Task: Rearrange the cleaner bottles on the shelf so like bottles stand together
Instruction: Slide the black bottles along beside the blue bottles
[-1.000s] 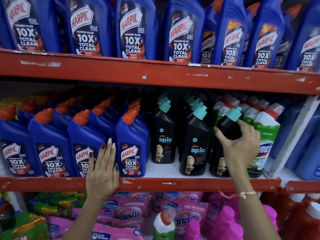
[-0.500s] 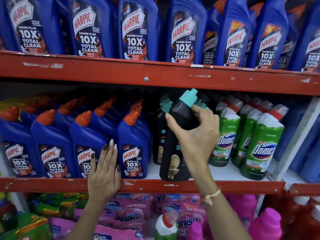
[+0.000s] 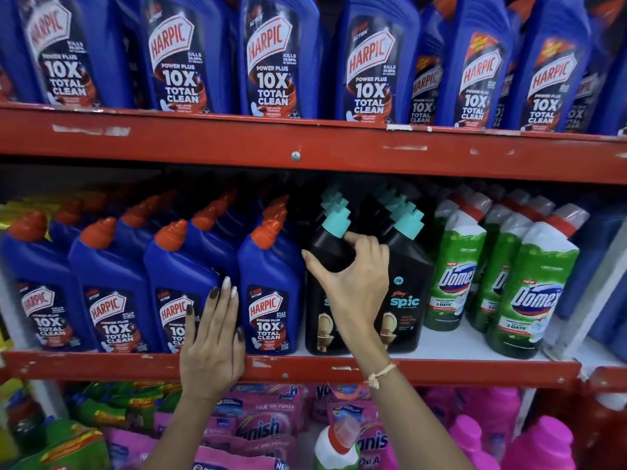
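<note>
On the middle shelf (image 3: 441, 371) my right hand (image 3: 353, 283) grips the shoulder of a black Spic bottle (image 3: 327, 252) with a teal cap, standing at the shelf front right beside the blue Harpic bottles (image 3: 268, 286). Another black Spic bottle (image 3: 407, 286) stands just to its right, with more Spic bottles behind. Green Domex bottles (image 3: 529, 290) with red-and-white caps fill the right part of the shelf. My left hand (image 3: 212, 340) lies flat, fingers together, against the front of a blue Harpic bottle (image 3: 176, 290) and the red shelf edge.
The top shelf (image 3: 305, 144) carries a row of large blue Harpic bottles (image 3: 271, 59). Below, pink Vanish pouches (image 3: 261, 425), green packs (image 3: 95, 415), pink bottles (image 3: 539, 442) and a green bottle with a red cap (image 3: 336, 446) crowd the lower shelf. More blue bottles (image 3: 607, 300) stand at far right.
My right hand has carried the black Spic bottle leftward from beside the Domex bottles and set it down next to the Harpic row. My left hand has stayed in place.
</note>
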The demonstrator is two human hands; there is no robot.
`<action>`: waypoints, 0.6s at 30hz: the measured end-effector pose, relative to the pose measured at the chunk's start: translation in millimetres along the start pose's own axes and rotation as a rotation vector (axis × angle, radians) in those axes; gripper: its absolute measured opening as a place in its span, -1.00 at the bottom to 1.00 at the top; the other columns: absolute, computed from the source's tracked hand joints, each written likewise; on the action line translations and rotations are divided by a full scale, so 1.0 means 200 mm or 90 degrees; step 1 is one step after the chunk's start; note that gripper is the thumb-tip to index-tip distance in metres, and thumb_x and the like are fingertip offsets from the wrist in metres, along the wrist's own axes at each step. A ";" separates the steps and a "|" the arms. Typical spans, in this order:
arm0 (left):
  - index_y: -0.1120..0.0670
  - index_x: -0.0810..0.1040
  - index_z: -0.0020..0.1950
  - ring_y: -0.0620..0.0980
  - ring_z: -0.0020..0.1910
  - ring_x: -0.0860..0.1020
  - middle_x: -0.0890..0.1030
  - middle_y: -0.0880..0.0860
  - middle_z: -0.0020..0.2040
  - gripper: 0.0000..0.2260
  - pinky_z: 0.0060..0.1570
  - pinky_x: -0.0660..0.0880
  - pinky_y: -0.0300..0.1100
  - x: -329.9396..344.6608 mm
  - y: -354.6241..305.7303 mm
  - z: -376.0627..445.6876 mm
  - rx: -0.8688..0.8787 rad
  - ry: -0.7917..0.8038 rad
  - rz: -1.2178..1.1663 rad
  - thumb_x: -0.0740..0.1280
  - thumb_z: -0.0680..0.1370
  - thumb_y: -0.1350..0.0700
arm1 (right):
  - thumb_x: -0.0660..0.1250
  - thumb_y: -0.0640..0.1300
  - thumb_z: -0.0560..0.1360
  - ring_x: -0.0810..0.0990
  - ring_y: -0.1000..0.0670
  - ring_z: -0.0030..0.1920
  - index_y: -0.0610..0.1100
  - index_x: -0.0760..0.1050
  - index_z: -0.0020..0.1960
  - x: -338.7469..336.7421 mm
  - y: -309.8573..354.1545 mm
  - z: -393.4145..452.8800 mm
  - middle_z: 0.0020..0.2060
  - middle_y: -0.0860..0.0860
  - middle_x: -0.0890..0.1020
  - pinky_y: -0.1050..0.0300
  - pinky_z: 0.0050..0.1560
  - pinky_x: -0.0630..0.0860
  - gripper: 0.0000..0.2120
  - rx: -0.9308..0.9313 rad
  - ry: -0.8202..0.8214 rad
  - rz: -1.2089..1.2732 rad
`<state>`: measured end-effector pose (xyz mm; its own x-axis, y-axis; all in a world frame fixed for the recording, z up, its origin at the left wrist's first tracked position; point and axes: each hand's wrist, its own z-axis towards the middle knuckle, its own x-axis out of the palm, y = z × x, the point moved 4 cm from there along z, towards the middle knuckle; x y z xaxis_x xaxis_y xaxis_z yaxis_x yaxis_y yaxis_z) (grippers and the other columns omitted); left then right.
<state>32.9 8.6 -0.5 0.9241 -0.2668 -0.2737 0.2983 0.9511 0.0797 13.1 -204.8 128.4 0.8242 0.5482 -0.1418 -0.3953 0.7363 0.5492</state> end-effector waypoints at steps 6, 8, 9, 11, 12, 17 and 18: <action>0.15 0.08 0.64 0.00 0.64 0.06 0.05 0.04 0.66 -0.49 0.61 -0.03 0.08 0.00 0.00 -0.01 0.003 -0.003 -0.003 -0.03 0.68 0.07 | 0.54 0.22 0.28 0.49 -0.02 0.06 -0.16 0.54 0.09 0.01 0.00 0.00 -0.03 -0.01 0.60 0.24 -0.09 0.40 -0.42 -0.019 0.013 -0.014; 0.16 0.09 0.63 0.00 0.64 0.05 0.05 0.04 0.66 -0.47 0.61 -0.04 0.07 0.00 0.00 -0.01 0.003 -0.005 0.001 0.02 0.65 0.09 | 0.53 0.23 0.28 0.49 -0.02 0.06 -0.16 0.53 0.09 0.01 0.00 0.00 -0.03 -0.01 0.60 0.28 -0.09 0.37 -0.42 -0.027 0.015 -0.018; 0.16 0.09 0.63 0.00 0.64 0.05 0.05 0.04 0.66 -0.46 0.61 -0.05 0.07 0.00 0.00 0.00 0.002 -0.005 0.005 0.03 0.64 0.10 | 0.52 0.24 0.29 0.49 -0.02 0.05 -0.16 0.53 0.10 0.00 0.00 0.00 -0.03 -0.01 0.60 0.28 -0.10 0.36 -0.41 -0.032 0.016 -0.020; 0.17 0.10 0.63 0.00 0.64 0.05 0.05 0.04 0.66 -0.46 0.61 -0.05 0.08 0.00 0.00 0.00 0.000 -0.004 0.008 0.04 0.64 0.11 | 0.50 0.26 0.29 0.48 -0.03 0.05 -0.16 0.52 0.11 -0.01 0.00 0.00 -0.02 -0.01 0.59 0.26 -0.15 0.38 -0.40 -0.041 0.021 -0.032; 0.17 0.10 0.63 0.00 0.64 0.05 0.05 0.05 0.66 -0.46 0.61 -0.05 0.08 0.00 0.00 0.00 -0.002 -0.003 0.007 0.04 0.63 0.11 | 0.49 0.27 0.30 0.48 -0.03 0.04 -0.16 0.51 0.12 -0.02 0.00 -0.01 -0.02 -0.01 0.59 0.26 -0.19 0.39 -0.39 -0.046 0.024 -0.041; 0.17 0.04 0.64 0.00 0.64 0.02 0.01 0.06 0.66 -0.49 0.61 -0.10 0.08 -0.01 -0.01 0.01 -0.023 0.026 -0.004 -0.07 0.71 0.03 | 0.43 0.21 0.41 0.46 -0.01 0.16 -0.15 0.43 0.32 -0.04 -0.03 -0.08 0.16 -0.02 0.57 0.32 -0.06 0.44 -0.37 -0.103 0.079 -0.059; 0.18 0.04 0.64 0.01 0.64 0.02 0.00 0.07 0.66 -0.49 0.61 -0.11 0.10 -0.02 -0.03 0.01 -0.023 0.032 -0.015 -0.07 0.71 0.01 | 0.43 0.18 0.43 0.44 0.00 0.24 -0.16 0.39 0.38 -0.05 -0.04 -0.10 0.24 -0.03 0.54 0.32 0.08 0.43 -0.35 -0.115 0.095 -0.050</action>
<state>28.1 4.0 2.7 0.9034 -0.2827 -0.3225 0.3107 0.9498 0.0376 -0.3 -208.4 108.0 0.7920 0.5287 -0.3052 -0.4089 0.8307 0.3779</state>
